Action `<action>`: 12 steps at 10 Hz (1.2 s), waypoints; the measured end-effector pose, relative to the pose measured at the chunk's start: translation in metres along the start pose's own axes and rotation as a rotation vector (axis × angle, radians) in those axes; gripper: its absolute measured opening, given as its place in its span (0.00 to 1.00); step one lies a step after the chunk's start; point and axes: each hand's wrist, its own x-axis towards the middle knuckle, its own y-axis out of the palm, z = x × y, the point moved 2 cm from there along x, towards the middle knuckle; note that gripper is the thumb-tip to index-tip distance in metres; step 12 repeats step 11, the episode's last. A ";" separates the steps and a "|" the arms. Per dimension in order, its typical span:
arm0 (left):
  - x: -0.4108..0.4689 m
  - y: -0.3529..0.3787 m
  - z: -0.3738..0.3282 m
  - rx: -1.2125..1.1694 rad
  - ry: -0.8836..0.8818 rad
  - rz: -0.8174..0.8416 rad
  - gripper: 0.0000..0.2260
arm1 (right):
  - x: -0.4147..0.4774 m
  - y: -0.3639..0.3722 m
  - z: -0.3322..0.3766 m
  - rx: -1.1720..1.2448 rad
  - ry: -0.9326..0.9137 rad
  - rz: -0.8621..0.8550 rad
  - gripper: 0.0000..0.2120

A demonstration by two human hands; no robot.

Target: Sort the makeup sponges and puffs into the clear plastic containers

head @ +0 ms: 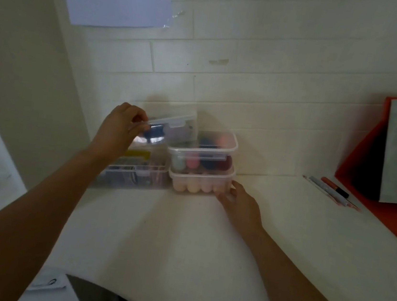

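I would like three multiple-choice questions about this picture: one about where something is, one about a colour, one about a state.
1. Where do the pens lie?
A. on the counter, right of the containers
B. inside the top container
C. in the left hand

2. What colour are the sponges in the bottom container of the stack?
A. green
B. black
C. pale peach

3. What is the left hand doing?
A. resting flat on the counter
B. gripping a clear container held up off the counter
C. holding a pen

Answers:
1 A, they lie beside the orange box.
2 C, a pale peach row shows through the clear wall.
3 B, its fingers close on the container's corner.
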 end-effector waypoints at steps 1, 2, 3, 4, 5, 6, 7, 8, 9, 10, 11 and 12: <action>-0.014 -0.014 0.030 0.006 -0.147 -0.028 0.06 | -0.001 0.000 0.001 -0.012 -0.002 -0.004 0.26; -0.026 -0.020 0.055 0.066 -0.242 0.003 0.06 | 0.000 0.001 0.001 -0.014 0.011 0.000 0.26; -0.034 -0.016 0.067 0.101 -0.228 0.089 0.05 | 0.000 0.001 0.001 -0.027 0.007 0.000 0.26; -0.038 -0.006 0.076 0.151 -0.137 0.150 0.04 | 0.000 0.002 0.001 -0.025 0.001 -0.004 0.26; -0.037 -0.003 0.079 0.186 -0.163 0.142 0.04 | 0.000 0.002 0.001 -0.027 -0.004 -0.001 0.26; -0.037 0.001 0.079 0.192 -0.197 0.137 0.05 | 0.000 0.002 0.000 -0.031 -0.003 -0.002 0.26; -0.038 0.001 0.075 0.190 -0.250 0.130 0.05 | -0.001 0.001 0.002 -0.028 0.005 0.008 0.26; -0.039 0.002 0.067 0.195 -0.309 0.145 0.08 | -0.004 0.000 0.003 -0.002 0.016 0.001 0.27; -0.041 0.001 0.050 0.189 -0.331 0.170 0.12 | -0.013 -0.004 0.006 0.034 0.039 0.002 0.28; -0.042 -0.004 0.022 0.103 -0.306 0.082 0.11 | -0.025 -0.007 0.006 0.059 0.036 0.012 0.27; -0.044 -0.013 -0.003 -0.066 -0.335 0.114 0.09 | -0.036 -0.022 0.009 0.094 0.050 0.030 0.27; -0.044 -0.013 -0.003 -0.066 -0.335 0.114 0.09 | -0.036 -0.022 0.009 0.094 0.050 0.030 0.27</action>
